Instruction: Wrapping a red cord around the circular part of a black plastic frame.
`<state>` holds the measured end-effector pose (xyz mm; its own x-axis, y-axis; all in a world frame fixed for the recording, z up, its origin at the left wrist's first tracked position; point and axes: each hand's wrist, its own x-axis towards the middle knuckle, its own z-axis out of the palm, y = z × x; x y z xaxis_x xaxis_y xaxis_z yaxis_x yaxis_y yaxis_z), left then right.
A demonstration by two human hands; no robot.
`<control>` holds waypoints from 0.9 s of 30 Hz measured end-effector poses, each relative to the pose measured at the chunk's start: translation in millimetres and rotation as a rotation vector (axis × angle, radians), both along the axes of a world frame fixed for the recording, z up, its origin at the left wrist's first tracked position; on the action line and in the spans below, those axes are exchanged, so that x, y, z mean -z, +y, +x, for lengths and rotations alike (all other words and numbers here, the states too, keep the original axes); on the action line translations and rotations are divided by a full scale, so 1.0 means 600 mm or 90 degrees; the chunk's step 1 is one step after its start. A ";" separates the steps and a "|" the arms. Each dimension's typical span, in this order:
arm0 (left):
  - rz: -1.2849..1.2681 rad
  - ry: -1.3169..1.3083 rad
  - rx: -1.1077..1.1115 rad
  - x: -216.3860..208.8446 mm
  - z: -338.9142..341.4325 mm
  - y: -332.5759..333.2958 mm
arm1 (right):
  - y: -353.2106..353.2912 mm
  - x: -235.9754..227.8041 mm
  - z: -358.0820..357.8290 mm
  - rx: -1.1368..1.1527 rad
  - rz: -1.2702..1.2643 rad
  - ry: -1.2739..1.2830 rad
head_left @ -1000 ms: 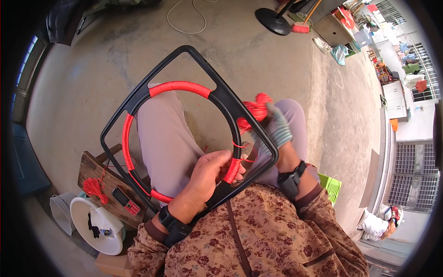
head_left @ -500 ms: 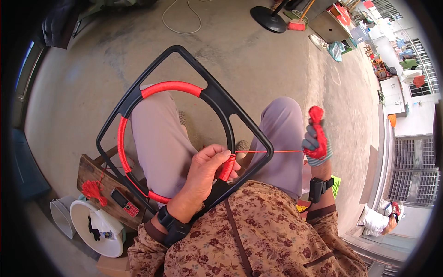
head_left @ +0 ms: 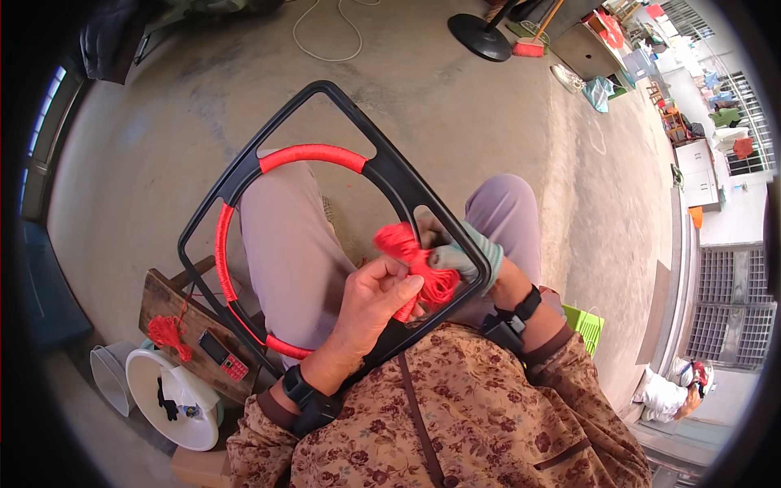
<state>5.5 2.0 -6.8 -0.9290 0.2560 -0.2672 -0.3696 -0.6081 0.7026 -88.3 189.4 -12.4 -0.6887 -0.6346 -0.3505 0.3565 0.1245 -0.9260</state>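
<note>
A black frame [head_left: 232,175] with a round inner ring lies tilted across my lap. Red cord wrapping [head_left: 313,154] covers parts of the ring at its top, left and bottom, and a short stretch under my left hand. My bare left hand [head_left: 378,297] pinches the ring's right side at that short wrapping. My right hand [head_left: 464,256], in a grey-green knit glove, has passed inside the frame's right corner. It grips a bundle of red cord [head_left: 411,252] against the ring, right by my left fingertips. Some right fingers are hidden behind the frame and blurred.
At the left, a wooden stool [head_left: 167,297] bears another red cord bundle [head_left: 169,335] and a red-and-black mobile phone [head_left: 223,355]. A white bucket [head_left: 140,398] stands beside it. A green basket [head_left: 587,327] sits at my right. A broom [head_left: 529,47] and a black round base [head_left: 480,39] are farther off.
My right hand has come in from the far right to the ring, bringing the cord bundle. The taut strand has gone slack or out of sight. My left hand keeps its hold.
</note>
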 end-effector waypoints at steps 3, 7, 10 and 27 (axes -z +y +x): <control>-0.058 -0.060 -0.015 -0.015 -0.006 -0.003 | -0.035 -0.001 -0.006 -0.008 -0.158 -0.103; 0.043 -0.120 -0.031 0.018 -0.004 0.001 | -0.022 0.033 0.022 0.027 -0.142 -0.308; -0.008 -0.108 -0.102 0.037 0.000 0.006 | -0.057 -0.006 0.027 0.170 -0.158 -0.433; 0.040 -0.156 0.024 0.002 -0.011 -0.005 | 0.242 -0.014 0.021 0.352 -0.383 -0.242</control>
